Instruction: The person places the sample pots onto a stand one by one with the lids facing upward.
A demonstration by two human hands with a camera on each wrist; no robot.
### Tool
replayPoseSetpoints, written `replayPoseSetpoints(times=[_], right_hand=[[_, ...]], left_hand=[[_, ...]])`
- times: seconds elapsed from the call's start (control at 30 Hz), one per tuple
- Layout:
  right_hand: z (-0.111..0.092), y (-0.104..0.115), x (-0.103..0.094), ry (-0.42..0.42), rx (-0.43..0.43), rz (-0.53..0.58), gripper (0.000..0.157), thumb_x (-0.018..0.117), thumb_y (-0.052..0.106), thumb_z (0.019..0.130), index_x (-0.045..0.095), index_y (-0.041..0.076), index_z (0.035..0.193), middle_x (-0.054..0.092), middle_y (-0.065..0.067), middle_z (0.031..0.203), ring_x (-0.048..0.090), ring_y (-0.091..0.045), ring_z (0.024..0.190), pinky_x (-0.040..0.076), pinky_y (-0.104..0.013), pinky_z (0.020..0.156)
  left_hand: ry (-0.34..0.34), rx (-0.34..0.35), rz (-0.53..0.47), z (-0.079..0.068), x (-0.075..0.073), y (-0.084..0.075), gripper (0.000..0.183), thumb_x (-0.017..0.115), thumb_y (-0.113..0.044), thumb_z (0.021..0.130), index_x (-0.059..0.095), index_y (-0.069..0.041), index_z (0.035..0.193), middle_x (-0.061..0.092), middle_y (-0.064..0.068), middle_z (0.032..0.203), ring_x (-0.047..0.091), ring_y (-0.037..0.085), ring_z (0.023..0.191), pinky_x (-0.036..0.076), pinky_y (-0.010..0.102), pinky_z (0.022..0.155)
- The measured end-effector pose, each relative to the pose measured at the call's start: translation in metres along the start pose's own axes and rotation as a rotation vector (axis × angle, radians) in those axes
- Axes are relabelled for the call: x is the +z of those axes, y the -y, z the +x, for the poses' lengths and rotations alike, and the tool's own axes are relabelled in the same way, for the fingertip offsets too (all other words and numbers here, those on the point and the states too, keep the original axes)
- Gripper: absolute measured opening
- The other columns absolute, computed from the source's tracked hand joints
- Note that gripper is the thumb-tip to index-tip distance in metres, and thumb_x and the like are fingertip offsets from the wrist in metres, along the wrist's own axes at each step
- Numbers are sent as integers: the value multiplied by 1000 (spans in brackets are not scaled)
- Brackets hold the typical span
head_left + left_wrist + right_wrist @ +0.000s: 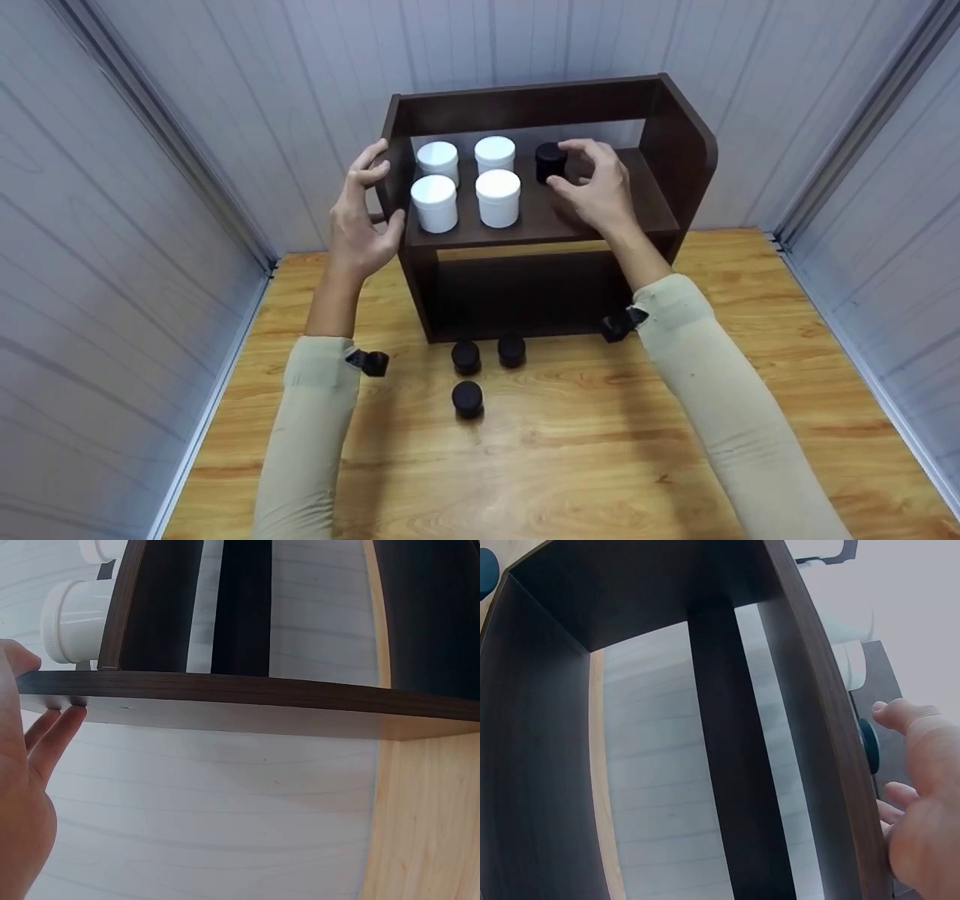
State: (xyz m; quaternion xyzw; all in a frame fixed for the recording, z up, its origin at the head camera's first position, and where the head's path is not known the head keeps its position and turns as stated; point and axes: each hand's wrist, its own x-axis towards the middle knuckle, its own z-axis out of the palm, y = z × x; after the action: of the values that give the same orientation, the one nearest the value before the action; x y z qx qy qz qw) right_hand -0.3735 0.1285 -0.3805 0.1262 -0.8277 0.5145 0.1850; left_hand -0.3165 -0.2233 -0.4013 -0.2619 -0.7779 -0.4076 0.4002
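Observation:
My left hand (364, 225) grips the left side panel of a dark brown two-tier shelf (525, 240). In the left wrist view its thumb is on the inner side of the panel (247, 686) and its fingers press the outer face. On the upper tier, a small black jar (550, 161) stands upright, right of several white lidded jars (499, 199). My right hand (600, 187) is spread around this black jar from the right. In the right wrist view, gaps show between the black lid (868, 746) and the thumb and fingers.
Three more black jars (468, 399) stand on the wood-grain surface (540, 450) before the shelf's lower tier. Pale panel walls (112, 247) enclose the left, back and right sides. The right side panel (686, 142) rises beside my right hand.

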Motion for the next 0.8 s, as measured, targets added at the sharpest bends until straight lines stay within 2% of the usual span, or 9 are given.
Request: replayPoseSetpoints(times=[0.37,0.43,0.8], right_hand=[[-26,4,-14,9,-102,-12,56,87,12,96,70,7,150,65,-20,153,61,-39,146,63,-61,111],[-30,5,-16,12,-112,-11,57,87,12,96,69,7,150,65,-20,153,62,-39,146,63,-61,111],[-56,12,-23,2,-142,10,56,89,12,96,71,7,149,68,-18,151,66,-42,145,65,-58,108]], left_hand=[[10,-4,7,-2,1,0,52,70,11,90,59,-5,139,57,13,171,65,32,152,60,47,119],[6,-4,2,-2,0,0,53,71,11,90,59,-5,139,57,14,170,64,32,152,56,48,124],[1,-3,-6,0,0,-1,52,71,12,90,59,-4,138,57,14,170,65,34,152,53,48,128]])
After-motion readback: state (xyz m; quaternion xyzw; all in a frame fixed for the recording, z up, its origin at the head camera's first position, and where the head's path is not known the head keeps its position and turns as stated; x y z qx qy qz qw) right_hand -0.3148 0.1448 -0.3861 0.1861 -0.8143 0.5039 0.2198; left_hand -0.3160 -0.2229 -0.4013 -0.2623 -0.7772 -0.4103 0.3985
